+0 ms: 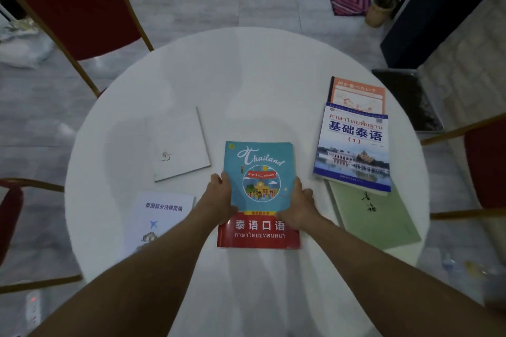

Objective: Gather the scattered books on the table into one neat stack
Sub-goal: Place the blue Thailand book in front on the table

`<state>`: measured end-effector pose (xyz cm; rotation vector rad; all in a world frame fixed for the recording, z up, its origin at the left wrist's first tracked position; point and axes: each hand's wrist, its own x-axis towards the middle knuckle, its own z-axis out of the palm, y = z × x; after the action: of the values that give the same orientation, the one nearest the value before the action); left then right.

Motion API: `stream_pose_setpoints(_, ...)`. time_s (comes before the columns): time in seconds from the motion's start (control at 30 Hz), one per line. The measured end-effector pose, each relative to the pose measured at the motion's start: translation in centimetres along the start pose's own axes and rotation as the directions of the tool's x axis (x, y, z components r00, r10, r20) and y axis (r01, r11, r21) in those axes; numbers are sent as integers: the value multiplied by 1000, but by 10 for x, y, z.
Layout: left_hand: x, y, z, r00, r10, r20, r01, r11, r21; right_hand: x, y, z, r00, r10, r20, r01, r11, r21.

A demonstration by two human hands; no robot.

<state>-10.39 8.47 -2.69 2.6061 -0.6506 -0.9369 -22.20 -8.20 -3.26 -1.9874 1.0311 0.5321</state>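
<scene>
Left grip (pixel 220 194) and right grip (pixel 298 204) closed on Thailand book (pixel 260 180) edges, book between them; flat on table (pixel 246 76)

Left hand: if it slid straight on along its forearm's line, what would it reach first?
The left hand already grips the Thailand book at its left edge, so it would push into that book first. Beyond it lies bare white table, though depth is uncertain.

Round white table (pixel 246 68) carries perhaps six scattered books (pixel 353 150).
</scene>
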Motion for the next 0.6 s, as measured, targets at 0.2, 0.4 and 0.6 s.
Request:
stream_pose_setpoints(0.2,-37,-13,30,999,49,-4,-49,997,67,-39,31,19,1000,-6,-12,5,997,-74)
stream_pose_setpoints(0.4,-67,-19,53,989,124,75,-129,989,74,-65,53,31,1000,-12,-16,11,997,-77)
stream_pose_setpoints(0.6,-84,-18,59,986,133,97,-132,991,-17,-79,70,37,1000,-11,3,11,995,-100)
